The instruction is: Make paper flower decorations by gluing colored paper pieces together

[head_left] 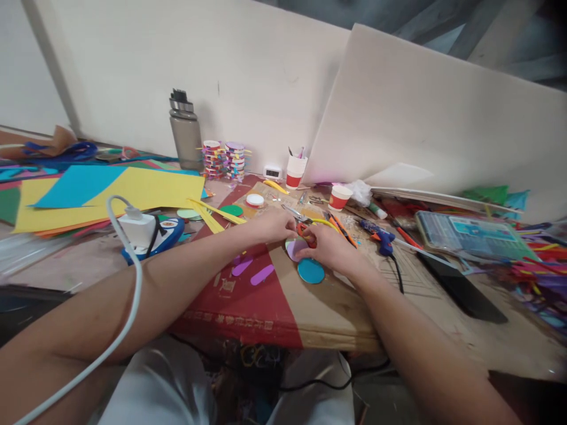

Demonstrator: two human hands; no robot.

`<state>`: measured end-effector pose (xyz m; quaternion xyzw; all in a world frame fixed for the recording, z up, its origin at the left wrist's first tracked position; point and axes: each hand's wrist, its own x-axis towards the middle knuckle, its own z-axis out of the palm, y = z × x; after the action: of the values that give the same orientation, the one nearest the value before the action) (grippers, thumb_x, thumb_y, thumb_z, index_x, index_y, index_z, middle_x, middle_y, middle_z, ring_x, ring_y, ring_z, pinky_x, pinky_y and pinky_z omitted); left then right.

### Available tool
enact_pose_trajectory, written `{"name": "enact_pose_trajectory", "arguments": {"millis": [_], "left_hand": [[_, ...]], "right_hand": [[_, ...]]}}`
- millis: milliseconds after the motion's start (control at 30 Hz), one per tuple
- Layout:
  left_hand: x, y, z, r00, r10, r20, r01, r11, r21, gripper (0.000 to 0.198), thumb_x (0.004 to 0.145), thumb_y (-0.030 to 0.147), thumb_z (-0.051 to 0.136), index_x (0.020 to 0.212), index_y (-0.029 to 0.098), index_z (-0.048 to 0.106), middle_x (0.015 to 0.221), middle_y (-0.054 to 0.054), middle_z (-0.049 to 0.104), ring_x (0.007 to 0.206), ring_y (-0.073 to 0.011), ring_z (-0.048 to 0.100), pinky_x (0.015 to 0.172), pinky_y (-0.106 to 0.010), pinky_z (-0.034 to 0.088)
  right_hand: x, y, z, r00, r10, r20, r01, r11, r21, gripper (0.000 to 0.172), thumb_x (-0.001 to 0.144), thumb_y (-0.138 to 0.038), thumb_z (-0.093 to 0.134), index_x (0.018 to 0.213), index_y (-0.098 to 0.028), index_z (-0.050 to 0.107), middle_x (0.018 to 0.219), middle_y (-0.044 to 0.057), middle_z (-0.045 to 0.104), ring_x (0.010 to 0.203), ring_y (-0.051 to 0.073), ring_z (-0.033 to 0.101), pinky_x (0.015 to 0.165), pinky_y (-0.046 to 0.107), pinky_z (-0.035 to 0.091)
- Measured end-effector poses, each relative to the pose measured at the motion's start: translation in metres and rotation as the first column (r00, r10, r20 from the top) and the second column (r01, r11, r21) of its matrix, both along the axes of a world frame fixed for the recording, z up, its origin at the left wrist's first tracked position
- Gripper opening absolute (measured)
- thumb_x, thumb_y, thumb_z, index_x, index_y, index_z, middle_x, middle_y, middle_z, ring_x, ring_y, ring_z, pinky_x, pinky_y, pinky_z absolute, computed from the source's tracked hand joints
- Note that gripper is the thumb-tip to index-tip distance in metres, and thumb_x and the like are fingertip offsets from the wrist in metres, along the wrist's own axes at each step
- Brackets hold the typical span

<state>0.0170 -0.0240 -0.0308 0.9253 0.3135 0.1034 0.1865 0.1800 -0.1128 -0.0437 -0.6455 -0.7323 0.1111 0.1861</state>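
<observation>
Where both are brought together: lilac disc (293, 251).
Right hand (326, 248): clamped on red scissors (305, 232).
Left hand (275, 225): fingers pinched together.

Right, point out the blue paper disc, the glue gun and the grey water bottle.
blue paper disc (310, 271): head view, middle of the disc's face.
glue gun (384, 238): head view, on its blue body.
grey water bottle (186, 139): head view, middle of its body.
</observation>
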Motion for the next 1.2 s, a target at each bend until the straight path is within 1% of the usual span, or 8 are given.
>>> {"name": "enact_pose_trajectory", "arguments": {"millis": [200,400,467,633,800,900,1067,1200], "left_hand": [[-0.002,0.000,0.010,0.998,-0.007,0.058,0.019,0.978,-0.206,0.026,0.069,0.023,0.061,0.092,0.017,0.073,0.075,0.000,0.070,0.064,-0.0117,0.055,0.057,-0.021,0.035],[-0.006,0.006,0.011,0.975,-0.001,0.222,0.073,0.945,-0.318,0.025,0.078,0.037,0.059,0.079,0.015,0.070,0.066,-0.001,0.063,0.057,-0.0101,0.051,0.056,-0.022,0.035],[-0.006,0.005,0.009,0.952,0.076,0.296,0.064,0.898,-0.435,0.024,0.078,0.037,0.060,0.077,0.014,0.068,0.068,-0.001,0.063,0.059,-0.0100,0.052,0.057,-0.022,0.038],[-0.005,0.005,0.006,0.904,0.186,0.386,0.162,0.684,-0.711,0.022,0.072,0.025,0.066,0.092,0.017,0.069,0.086,-0.003,0.070,0.072,-0.0117,0.060,0.064,-0.022,0.045],[-0.006,0.012,0.004,0.895,0.189,0.405,0.200,0.641,-0.741,0.028,0.067,0.019,0.069,0.095,0.016,0.070,0.085,-0.004,0.071,0.072,-0.0127,0.063,0.068,-0.025,0.049],[-0.007,0.014,0.004,0.914,0.155,0.375,0.180,0.673,-0.717,0.033,0.068,0.021,0.067,0.100,0.015,0.070,0.087,-0.005,0.072,0.071,-0.0122,0.062,0.067,-0.024,0.048],[-0.008,0.015,0.004,0.971,-0.017,0.240,0.122,0.894,-0.431,0.027,0.070,0.021,0.061,0.094,0.015,0.072,0.083,-0.002,0.071,0.067,-0.0110,0.058,0.063,-0.020,0.042],[-0.005,0.015,0.004,0.969,-0.039,0.242,0.097,0.967,-0.236,0.024,0.079,0.032,0.056,0.085,0.015,0.072,0.079,-0.001,0.070,0.073,-0.0134,0.058,0.067,-0.022,0.040]], "right_hand": [[0.001,0.004,-0.002,0.991,-0.076,-0.110,0.076,0.997,0.002,0.027,0.061,-0.028,0.076,0.082,-0.018,0.062,0.073,-0.002,0.062,0.064,0.012,0.052,0.056,0.023,0.033],[0.007,0.008,0.006,0.952,-0.059,-0.301,0.062,0.998,0.000,0.006,0.070,-0.023,0.064,0.071,-0.018,0.064,0.064,-0.002,0.060,0.058,0.011,0.049,0.056,0.024,0.034],[0.011,0.011,0.005,0.919,-0.052,-0.391,0.052,0.999,-0.011,0.010,0.070,-0.027,0.063,0.071,-0.018,0.065,0.063,-0.003,0.060,0.058,0.012,0.049,0.056,0.025,0.036],[0.022,0.018,-0.001,0.831,-0.088,-0.549,0.105,0.994,0.000,0.021,0.066,-0.033,0.063,0.079,-0.017,0.069,0.070,0.000,0.065,0.063,0.014,0.053,0.059,0.026,0.040],[0.025,0.019,0.001,0.792,-0.132,-0.596,0.169,0.986,0.007,0.023,0.062,-0.035,0.066,0.075,-0.016,0.068,0.069,0.000,0.064,0.059,0.012,0.050,0.056,0.026,0.038],[0.027,0.018,0.004,0.748,-0.152,-0.646,0.181,0.983,-0.021,0.021,0.063,-0.035,0.066,0.073,-0.017,0.065,0.063,-0.001,0.059,0.052,0.009,0.042,0.050,0.024,0.032],[0.029,0.020,0.004,0.594,-0.227,-0.771,0.148,0.974,-0.173,0.023,0.064,-0.038,0.068,0.070,-0.018,0.059,0.050,-0.005,0.044,0.044,0.007,0.031,0.041,0.022,0.021],[0.026,0.019,0.004,0.505,-0.173,-0.845,0.051,0.984,-0.171,0.032,0.060,-0.043,0.073,0.072,-0.018,0.056,0.051,-0.006,0.044,0.043,0.006,0.032,0.040,0.021,0.020]]}}
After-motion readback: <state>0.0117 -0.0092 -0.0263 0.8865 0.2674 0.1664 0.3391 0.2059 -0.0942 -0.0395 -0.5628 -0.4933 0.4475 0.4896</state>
